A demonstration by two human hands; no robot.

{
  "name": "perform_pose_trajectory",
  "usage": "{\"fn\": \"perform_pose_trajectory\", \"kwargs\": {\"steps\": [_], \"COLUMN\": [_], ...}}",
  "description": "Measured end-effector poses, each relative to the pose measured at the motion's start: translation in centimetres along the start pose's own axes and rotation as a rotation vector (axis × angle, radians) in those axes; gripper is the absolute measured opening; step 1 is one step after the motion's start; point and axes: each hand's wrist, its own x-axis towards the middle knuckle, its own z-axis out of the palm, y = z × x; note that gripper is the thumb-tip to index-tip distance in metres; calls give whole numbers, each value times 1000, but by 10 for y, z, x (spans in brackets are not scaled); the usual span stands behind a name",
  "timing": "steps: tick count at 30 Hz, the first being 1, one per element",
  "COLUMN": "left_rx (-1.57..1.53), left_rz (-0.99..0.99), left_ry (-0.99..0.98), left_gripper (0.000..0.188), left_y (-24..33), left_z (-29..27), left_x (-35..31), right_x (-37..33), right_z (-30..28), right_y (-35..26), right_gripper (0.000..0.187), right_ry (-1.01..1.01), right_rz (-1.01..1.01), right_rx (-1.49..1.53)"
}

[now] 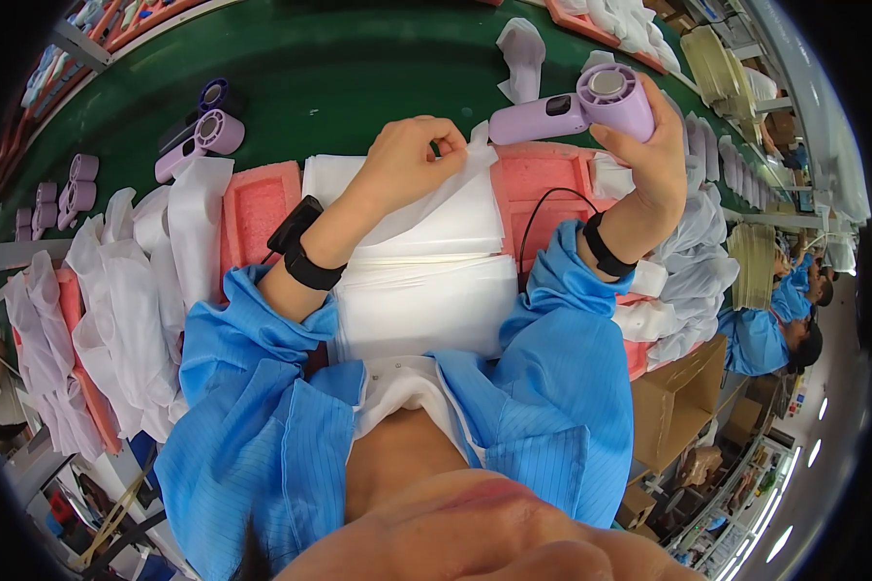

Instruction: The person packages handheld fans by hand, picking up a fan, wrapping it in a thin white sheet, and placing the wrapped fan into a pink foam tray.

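Note:
My right hand (654,145) grips a lavender handheld fan (543,119) by its round head, its handle pointing left above the pink foam tray. My left hand (412,160) is closed in a pinch on the raised edge of a thin white bag (460,198), whose tip stands up beside the fingers. That bag lies at the top of a pile of flat white bags (421,305) in front of my chest. The exact grip of the left fingertips is partly hidden. Each wrist wears a black band.
Pink foam trays (262,208) flank the pile, with white-wrapped items (131,290) heaped at left and more wrapped items (693,257) at right. On the green conveyor belt (358,73) lie bare lavender fans (203,140) and a wrapped fan (521,58). A cardboard box (673,412) stands at lower right.

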Motion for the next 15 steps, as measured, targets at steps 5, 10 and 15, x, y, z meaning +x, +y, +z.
{"fn": "perform_pose_trajectory", "kwargs": {"steps": [5,10,15], "left_rx": [-45,259,442], "left_rz": [-86,65,212], "left_ry": [-1,-37,-47], "left_gripper": [12,14,20], "left_y": [3,-13,-17], "left_z": [-4,30,63], "left_x": [0,-9,-23], "right_x": [0,2,3], "right_z": [9,5,3], "right_y": [-2,0,-8], "right_gripper": [55,53,54], "right_ry": [-12,-5,32], "right_rz": [-15,-78,-98], "right_rx": [75,12,-85]}}
